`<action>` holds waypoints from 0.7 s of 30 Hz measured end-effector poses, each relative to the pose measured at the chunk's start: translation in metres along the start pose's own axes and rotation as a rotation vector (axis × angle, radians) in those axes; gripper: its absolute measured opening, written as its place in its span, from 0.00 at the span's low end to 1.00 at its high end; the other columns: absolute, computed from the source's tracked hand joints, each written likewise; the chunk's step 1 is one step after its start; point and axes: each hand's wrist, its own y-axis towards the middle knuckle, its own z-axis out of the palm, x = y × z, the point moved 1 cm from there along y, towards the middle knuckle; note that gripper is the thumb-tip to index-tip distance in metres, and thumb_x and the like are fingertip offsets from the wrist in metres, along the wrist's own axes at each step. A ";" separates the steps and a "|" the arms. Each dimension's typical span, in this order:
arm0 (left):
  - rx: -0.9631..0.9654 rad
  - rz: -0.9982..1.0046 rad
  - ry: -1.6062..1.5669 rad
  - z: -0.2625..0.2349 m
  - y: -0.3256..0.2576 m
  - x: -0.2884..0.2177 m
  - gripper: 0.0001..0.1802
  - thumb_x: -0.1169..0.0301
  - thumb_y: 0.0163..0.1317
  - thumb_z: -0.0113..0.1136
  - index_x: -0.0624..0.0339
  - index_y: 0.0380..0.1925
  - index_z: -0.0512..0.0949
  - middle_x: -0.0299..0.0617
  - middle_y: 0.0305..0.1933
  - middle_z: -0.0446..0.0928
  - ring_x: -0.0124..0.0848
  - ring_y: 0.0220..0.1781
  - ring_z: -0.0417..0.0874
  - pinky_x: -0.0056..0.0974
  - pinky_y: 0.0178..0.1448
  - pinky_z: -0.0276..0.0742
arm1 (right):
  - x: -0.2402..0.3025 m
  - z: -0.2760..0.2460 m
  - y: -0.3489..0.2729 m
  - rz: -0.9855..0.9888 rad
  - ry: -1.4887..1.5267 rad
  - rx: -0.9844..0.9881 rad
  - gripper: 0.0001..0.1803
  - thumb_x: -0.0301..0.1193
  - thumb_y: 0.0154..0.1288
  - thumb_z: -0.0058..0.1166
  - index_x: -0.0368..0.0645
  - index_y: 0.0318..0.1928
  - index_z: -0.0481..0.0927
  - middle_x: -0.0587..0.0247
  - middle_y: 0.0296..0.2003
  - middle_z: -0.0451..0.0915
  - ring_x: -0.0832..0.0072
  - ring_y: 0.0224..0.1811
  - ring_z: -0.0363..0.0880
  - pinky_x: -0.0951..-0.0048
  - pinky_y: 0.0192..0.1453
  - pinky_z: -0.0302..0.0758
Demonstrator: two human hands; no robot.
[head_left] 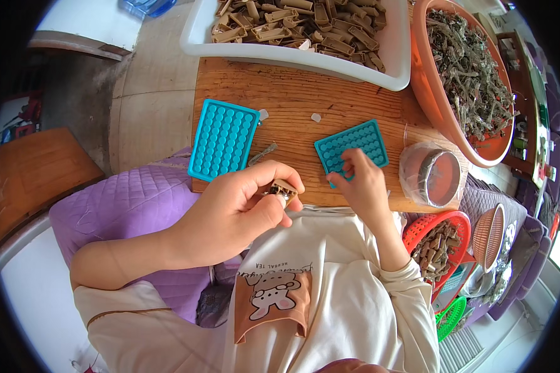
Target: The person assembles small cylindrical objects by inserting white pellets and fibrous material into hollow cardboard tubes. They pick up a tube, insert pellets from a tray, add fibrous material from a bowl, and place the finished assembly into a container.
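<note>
My left hand [246, 202] is closed around a small tan plastic housing [284, 188], which has a shiny metal-looking part inside. Over the near left corner of a teal tray with round cells [361, 140], my right hand [364, 186] has its fingers drawn together in a pinch. Whatever those fingertips hold, if anything, is too small to make out. To the left lies a second teal tray [223, 140], slightly tilted, with rows of round cells. Two small whitish bits [316, 117] rest on the table between the trays.
At the far side a white bin [292, 59] holds many tan housings. An orange basin [432, 93] full of greyish strips stands at the right. Near it are a round plastic-lined container [440, 177] and a red basket [417, 233] of brown pieces. The wooden table [274, 93] ends before my body.
</note>
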 end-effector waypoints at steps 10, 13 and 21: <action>0.040 -0.077 -0.041 -0.001 0.000 -0.003 0.12 0.76 0.60 0.39 0.62 0.44 0.66 0.41 0.39 0.71 0.22 0.35 0.74 0.28 0.41 0.72 | -0.023 0.013 0.004 -0.049 -0.132 0.110 0.08 0.24 0.48 0.53 0.38 0.28 0.68 0.54 0.25 0.72 0.55 0.26 0.72 0.61 0.29 0.69; 0.056 -0.064 -0.032 0.000 0.001 -0.001 0.12 0.75 0.61 0.40 0.63 0.44 0.66 0.41 0.40 0.71 0.23 0.36 0.75 0.28 0.41 0.72 | -0.021 0.013 0.007 -0.098 -0.174 0.022 0.07 0.22 0.47 0.53 0.38 0.29 0.69 0.55 0.24 0.73 0.59 0.25 0.73 0.66 0.29 0.71; 0.048 -0.082 -0.020 0.001 0.001 0.001 0.15 0.72 0.62 0.42 0.64 0.49 0.64 0.42 0.43 0.71 0.25 0.39 0.75 0.29 0.42 0.72 | 0.062 -0.014 -0.006 -0.315 0.441 -0.234 0.13 0.17 0.43 0.58 0.38 0.32 0.73 0.62 0.27 0.78 0.76 0.24 0.77 0.79 0.26 0.73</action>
